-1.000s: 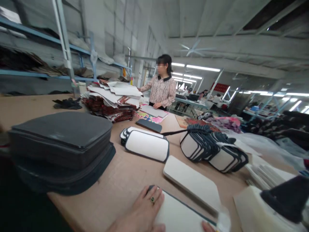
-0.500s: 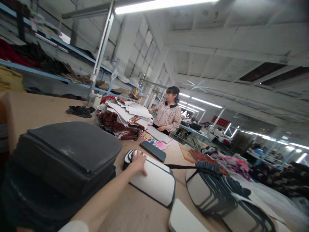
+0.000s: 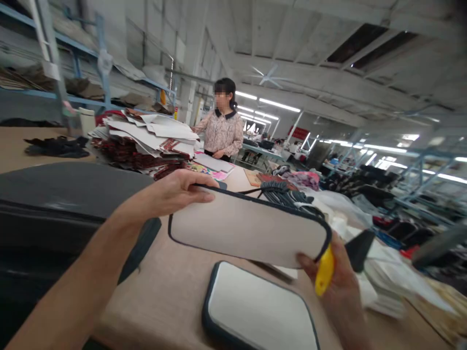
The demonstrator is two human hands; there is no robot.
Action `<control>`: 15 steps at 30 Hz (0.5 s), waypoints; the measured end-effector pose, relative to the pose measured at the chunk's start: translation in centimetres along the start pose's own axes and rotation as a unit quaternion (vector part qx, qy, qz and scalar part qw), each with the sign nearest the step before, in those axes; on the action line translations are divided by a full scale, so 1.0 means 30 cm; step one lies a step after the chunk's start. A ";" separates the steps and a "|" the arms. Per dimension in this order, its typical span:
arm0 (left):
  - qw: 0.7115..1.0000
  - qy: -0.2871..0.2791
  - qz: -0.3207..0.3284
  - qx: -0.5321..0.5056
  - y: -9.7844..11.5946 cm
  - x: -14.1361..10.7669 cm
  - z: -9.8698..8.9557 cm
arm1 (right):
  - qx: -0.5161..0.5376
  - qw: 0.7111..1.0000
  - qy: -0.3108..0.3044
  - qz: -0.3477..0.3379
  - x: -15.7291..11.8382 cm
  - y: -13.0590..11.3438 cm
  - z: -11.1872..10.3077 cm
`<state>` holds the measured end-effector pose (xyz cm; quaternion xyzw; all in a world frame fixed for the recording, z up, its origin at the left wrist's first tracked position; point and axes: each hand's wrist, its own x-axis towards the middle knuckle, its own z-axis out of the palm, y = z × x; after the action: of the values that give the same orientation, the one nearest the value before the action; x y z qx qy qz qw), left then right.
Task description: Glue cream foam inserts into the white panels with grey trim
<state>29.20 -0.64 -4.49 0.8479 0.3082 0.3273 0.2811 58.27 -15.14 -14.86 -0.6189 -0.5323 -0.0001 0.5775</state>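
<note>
The upper panel point(image 3: 248, 223) has smooth, matt surface; the handle point(image 3: 324, 274) looks like plastic, the table point(image 3: 160, 287) like smooth wood.

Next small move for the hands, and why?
I'd probably lower the held panel flat onto the similar panel on the table. The left hand pinches its upper edge and the right hand its lower right corner, so both ends look supported. It's raised and tilted, and both panels share a pale face and dark rim.
</note>
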 end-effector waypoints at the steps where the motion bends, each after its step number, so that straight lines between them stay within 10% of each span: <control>1: 0.999 -0.031 -0.004 -0.024 0.016 0.002 0.026 | 0.006 0.999 0.019 0.037 0.000 -0.020 -0.017; 7: 0.976 -0.165 -0.002 -0.140 -0.061 -0.002 0.293 | 0.011 0.989 0.085 0.121 -0.102 0.067 -0.145; 15: 0.984 -0.171 -0.053 -0.017 -0.210 -0.027 0.642 | -0.240 0.962 0.005 0.130 -0.328 0.293 -0.165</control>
<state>40.60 -2.40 -21.15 0.8689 0.2941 0.1678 0.3610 62.84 -23.09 -25.55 -0.8034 -0.4285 -0.0562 0.4096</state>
